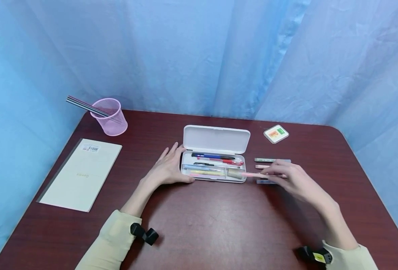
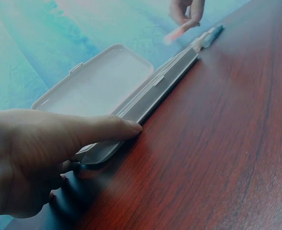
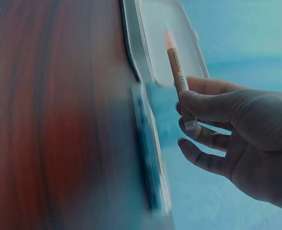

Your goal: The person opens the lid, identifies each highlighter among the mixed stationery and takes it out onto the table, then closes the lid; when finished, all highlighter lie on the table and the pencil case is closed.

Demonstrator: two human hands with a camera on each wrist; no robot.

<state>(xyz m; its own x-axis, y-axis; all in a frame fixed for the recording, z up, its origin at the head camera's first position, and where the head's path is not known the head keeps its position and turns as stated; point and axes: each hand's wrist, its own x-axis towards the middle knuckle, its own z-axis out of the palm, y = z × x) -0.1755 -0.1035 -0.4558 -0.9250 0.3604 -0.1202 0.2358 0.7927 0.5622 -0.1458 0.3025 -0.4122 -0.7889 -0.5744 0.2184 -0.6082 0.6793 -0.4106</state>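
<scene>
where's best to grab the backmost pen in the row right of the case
Probably mid-barrel, pinched from above across its two long sides. The pen lies flat, thin and crosswise to the person; bare table beyond leaves room, but the next pen lies close on the near side, so go in narrowly there.

Bright, even light fills the head view, with soft glare on the counter (image 1: pixel 215 223) and shadows below the hands (image 1: pixel 293 179). Wrist views look dimmer, hazy, bluish; the right's counter is blurred.
</scene>
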